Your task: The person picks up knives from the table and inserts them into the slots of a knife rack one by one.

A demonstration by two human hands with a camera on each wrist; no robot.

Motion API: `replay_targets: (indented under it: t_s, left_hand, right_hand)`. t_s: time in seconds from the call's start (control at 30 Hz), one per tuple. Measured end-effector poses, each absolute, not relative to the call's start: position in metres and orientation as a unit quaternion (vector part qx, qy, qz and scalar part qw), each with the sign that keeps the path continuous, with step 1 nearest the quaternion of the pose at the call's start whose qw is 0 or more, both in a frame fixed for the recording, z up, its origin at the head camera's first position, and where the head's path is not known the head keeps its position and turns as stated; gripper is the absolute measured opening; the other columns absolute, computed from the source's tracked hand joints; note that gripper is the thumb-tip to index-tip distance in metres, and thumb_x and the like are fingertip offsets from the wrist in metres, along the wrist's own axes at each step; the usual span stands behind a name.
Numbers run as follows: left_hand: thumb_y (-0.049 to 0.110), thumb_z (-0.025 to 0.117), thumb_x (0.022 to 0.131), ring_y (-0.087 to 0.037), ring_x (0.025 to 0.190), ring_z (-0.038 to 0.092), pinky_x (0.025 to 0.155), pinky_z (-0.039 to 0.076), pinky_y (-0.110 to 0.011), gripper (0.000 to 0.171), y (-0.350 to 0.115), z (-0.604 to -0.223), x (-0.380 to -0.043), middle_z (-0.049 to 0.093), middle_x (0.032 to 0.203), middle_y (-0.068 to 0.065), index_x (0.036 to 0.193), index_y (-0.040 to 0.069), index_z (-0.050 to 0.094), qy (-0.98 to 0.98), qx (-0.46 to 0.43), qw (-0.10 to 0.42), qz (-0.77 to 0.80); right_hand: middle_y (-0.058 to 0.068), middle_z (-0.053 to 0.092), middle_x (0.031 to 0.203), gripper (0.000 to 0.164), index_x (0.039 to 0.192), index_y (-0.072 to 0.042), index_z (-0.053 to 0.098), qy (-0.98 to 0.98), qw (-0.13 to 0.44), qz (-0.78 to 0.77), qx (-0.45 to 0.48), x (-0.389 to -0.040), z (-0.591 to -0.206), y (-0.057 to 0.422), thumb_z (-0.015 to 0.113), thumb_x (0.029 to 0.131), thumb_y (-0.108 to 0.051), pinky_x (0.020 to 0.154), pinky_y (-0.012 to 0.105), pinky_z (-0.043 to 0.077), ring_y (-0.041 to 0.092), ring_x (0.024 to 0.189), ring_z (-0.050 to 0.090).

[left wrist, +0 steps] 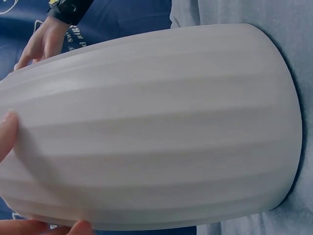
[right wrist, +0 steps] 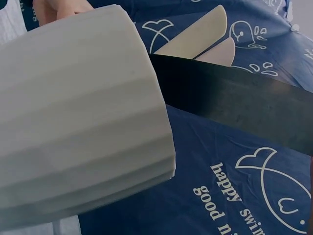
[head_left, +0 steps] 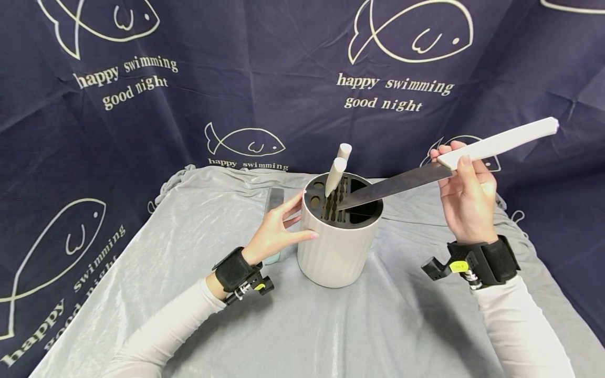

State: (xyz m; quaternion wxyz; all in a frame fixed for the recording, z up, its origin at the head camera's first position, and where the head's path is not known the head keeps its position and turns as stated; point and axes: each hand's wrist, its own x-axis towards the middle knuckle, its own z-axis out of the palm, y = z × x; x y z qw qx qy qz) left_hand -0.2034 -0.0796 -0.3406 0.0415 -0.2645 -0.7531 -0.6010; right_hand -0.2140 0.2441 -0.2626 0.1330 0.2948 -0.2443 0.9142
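Dark blue backdrop printed with fish hangs behind the grey cloth, on which the pale block stands upright. Your right hand pinches the knife right where the handle meets the blade, thumb in front and fingers behind. The blade slants down across the block's black top, with its tip at the slots; whether the tip sits inside one is not clear.

Your left hand isn't wrapped round anything: its spread fingers and thumb lie against the block's side near the rim, seemingly steadying it.

Expect the knife to be stiff and fairly light for its length, though most of the handle juts out beyond your pinch, so it may pivot. The white handle looks smooth and could slip; a full grip round its middle should give you better control and keep your fingers off the edge, which you should treat as sharp. The block looks rigid, and its ribbed wall should help your fingertips. Brace it from both sides, since a one-sided push could slide or tip it. Mind the two other handles beside the blade.
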Motion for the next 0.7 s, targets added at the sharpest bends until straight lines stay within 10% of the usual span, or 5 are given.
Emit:
replay_targets:
  t_s: [0.7]
  left_hand:
    - [-0.002,0.081,0.075,-0.026,0.135,0.044,0.105,0.044,-0.025,0.089,-0.08,-0.342,-0.204,0.04,0.151,-0.015,0.149,-0.002,0.031,-0.754,-0.259,0.034,-0.602]
  right_hand:
    - [0.029,0.066,0.097,0.03,0.122,0.023,0.047,-0.36,0.169,0.853,0.337,-0.219,-0.225,0.226,0.049,0.094,0.015,0.096,0.04,0.052,0.038,0.093,0.065]
